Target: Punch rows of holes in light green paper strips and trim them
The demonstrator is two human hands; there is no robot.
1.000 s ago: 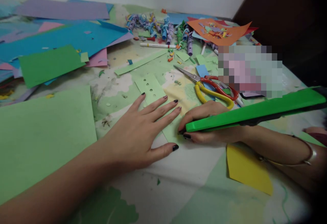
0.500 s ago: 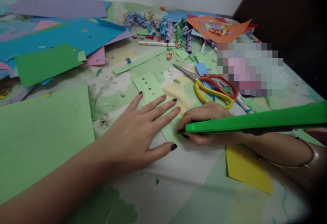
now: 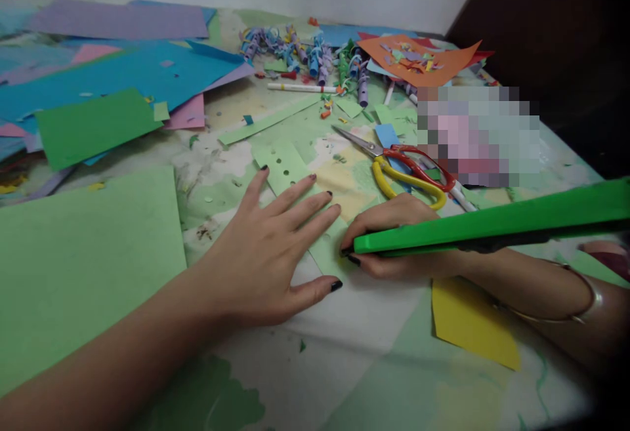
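Observation:
My left hand lies flat with fingers spread over a pale green paper strip, which has several small round holes near its far end. My right hand is closed at the strip's near right edge. Finger and thumb are pinched around the narrow end of a long bright green bar-like tool with a dark underside. It runs off the right edge of the picture, so its exact kind is hidden. Beyond my right hand lie scissors with one red and one yellow handle, blades pointing away left.
A large pale green sheet lies at left, behind it blue paper and a green piece. Curled paper tubes, a white marker and orange paper with scraps lie farther back. Yellow paper is under my right forearm.
The view has shifted slightly. My left hand stays spread on the strip, and my right hand keeps its pinch on the green tool, whose outer end appears a little higher.

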